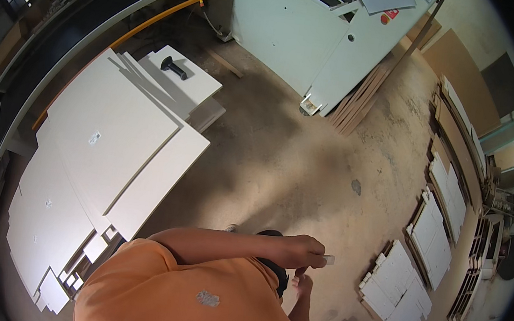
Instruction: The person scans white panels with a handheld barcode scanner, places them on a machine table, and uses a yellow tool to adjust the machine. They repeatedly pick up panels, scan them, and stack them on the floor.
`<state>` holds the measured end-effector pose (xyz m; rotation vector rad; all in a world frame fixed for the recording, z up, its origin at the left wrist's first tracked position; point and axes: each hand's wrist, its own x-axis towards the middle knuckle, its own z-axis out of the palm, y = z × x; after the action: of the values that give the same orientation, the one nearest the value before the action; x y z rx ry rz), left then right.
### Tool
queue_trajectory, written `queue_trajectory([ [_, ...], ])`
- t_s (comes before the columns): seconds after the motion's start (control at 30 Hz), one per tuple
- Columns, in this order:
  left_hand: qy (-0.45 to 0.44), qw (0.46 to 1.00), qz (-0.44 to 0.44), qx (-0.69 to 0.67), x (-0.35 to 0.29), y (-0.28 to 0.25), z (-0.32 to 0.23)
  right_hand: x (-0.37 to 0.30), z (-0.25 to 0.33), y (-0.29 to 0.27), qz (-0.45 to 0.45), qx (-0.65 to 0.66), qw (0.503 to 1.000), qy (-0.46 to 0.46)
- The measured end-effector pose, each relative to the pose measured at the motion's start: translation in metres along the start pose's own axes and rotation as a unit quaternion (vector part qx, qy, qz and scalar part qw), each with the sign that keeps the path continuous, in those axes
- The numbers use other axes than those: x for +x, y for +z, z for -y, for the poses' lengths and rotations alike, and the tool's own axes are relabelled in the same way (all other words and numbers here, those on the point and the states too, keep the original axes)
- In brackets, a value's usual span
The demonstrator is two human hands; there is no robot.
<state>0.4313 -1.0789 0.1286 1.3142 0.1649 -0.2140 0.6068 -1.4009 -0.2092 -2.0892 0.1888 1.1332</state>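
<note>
My left hand [305, 252] reaches across in front of my orange shirt, its fingers closed on a small pale flat piece [329, 260] that sticks out past the fingertips. What the piece is cannot be made out. Just below it is my right hand [301, 284], with its fingers curled up close to the left hand. Whatever the right fingers may hold is hidden or too small to name. Both hands are in front of my body, over the brown floor. The stacked white panels [108, 120] lie to my left, apart from both hands.
A black handle-shaped device, like a handheld scanner [174, 68], lies on the far panels. A pale green machine cabinet [286, 29] stands ahead, with brown strips [362, 96] leaning beside it. White panel stacks [396, 290] line the floor at right. An orange bar [166, 14] edges the machine bed.
</note>
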Motion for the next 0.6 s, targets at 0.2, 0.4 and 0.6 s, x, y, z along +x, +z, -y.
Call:
queue_trajectory([
  [0.2, -0.047, 0.992, -0.105, -0.047, 0.096, -0.151, -0.016, 0.069, 0.017, 0.021, 0.050, -0.047, 0.970, 0.234],
  [0.4, 0.003, 0.975, -0.220, -0.023, 0.166, -0.283, -0.072, 0.254, 0.261, 0.062, 0.160, -0.175, 0.964, 0.124],
  [0.6, 0.030, 0.907, -0.402, -0.121, 0.169, -0.416, -0.111, 0.427, 0.679, 0.185, 0.056, -0.309, 0.927, -0.204],
])
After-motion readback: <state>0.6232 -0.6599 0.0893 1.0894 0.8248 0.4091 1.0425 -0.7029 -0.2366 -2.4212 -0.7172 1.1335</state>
